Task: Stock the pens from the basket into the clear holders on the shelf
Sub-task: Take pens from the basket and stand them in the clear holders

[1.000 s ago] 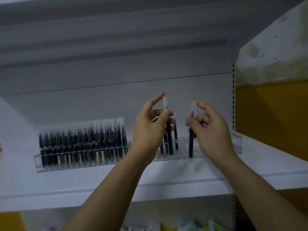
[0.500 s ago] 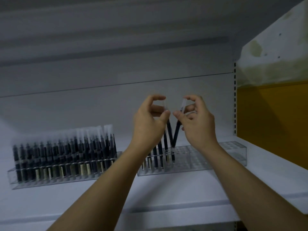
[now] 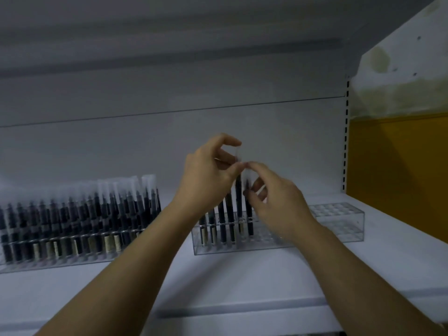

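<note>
- Two clear holders stand on the shelf [image 3: 242, 282]; the left holder [image 3: 48, 261] is full, too blurred to count.
- I count six pens [image 3: 221, 221] in the right holder [image 3: 339, 224], at its left end.
- My left hand [image 3: 208, 175] pinches the fifth pen [image 3: 238, 197], and my right hand [image 3: 278, 207] pinches the sixth pen [image 3: 249, 214].

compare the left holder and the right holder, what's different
1. The left holder is packed with pens; the right holder has only a few, at its left end, with the other holes empty.
2. The left hand and right hand pinch pens at the right holder; nothing touches the left holder.
Shared: both are clear and stand on the white shelf.
</note>
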A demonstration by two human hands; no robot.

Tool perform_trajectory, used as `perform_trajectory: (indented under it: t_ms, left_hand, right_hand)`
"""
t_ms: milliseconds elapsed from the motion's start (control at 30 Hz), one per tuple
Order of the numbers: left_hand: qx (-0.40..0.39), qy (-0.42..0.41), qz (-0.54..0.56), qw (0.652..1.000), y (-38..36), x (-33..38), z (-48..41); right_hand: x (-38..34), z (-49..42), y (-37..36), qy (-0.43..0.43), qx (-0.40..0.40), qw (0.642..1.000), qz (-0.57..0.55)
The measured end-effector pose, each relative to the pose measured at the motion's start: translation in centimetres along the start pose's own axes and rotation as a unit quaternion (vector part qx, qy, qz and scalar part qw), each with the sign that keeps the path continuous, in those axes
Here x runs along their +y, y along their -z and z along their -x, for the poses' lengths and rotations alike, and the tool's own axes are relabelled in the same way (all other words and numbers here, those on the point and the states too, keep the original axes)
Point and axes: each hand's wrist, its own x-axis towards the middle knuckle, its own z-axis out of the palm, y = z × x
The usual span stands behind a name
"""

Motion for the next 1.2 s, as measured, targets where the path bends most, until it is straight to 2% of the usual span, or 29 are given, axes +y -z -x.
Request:
perform_trajectory:
  t_ms: [100,267,367,533,733,900,1200]
  left_hand:
    - [-0.051,-0.002,-0.086,0.995,-0.4,-0.3,0.1]
    - [-0.025,-0.021,-0.203,0.979,-0.5,-0.8,0.3]
    - [-0.058,-0.015,-0.282,0.958,-0.2,-0.9,0.2]
    - [-0.076,-0.016,-0.288,0.954,-0.3,-0.8,0.5]
    - [-0.104,-0.018,-0.325,0.940,0.2,-0.7,1.4]
    - [-0.118,-0.010,-0.326,0.938,0.8,-0.5,2.8]
    - [-0.067,-0.045,-0.293,0.953,4.0,1.7,7.5]
  right_hand:
    - [0.1,0.9,0.3,0.004,-0.059,0.997,0.049]
    - [-0.2,1.2,0.5,0.006,-0.060,0.997,0.053]
    - [-0.1,1.2,0.3,-0.003,-0.050,0.998,0.046]
    - [-0.2,1.2,0.1,-0.014,-0.058,0.997,0.050]
    - [-0.3,1.3,0.3,-0.040,-0.062,0.997,0.002]
    - [-1.7,2.9,0.5,-0.040,-0.056,0.996,0.058]
    - [-6.3,5.1,2.3,-0.014,-0.033,0.994,0.102]
